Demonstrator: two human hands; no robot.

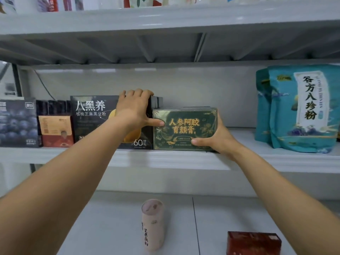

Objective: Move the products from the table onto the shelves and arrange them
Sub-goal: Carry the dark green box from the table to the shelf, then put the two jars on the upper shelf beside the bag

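Now the step in hand is the arranging of one product on the middle shelf (276,159). The green box (184,128) stands upright on this shelf, with its left side touching the black box (92,118) and its front near the shelf edge.

The right hand (219,138) grips the green box at its lower right corner. The thumb lies across the front; the other fingers go behind the box and I cannot see them. The left hand (133,109) holds the black box from above, with the fingers curled over its top edge, while the thumb stretches to the right and presses on the left part of the green front.

In my judgement the placing is almost done and the person is lining up the two boxes. The next move calls for a small push to bring the green front level with the black one. After that both hands must let go without tipping either box.

Some free shelf remains between the green box and the teal bags (301,107) on the right. Two products wait on the table (110,227) below, an upright pink tube (152,223) and a red box (253,242). One of them is probably next.
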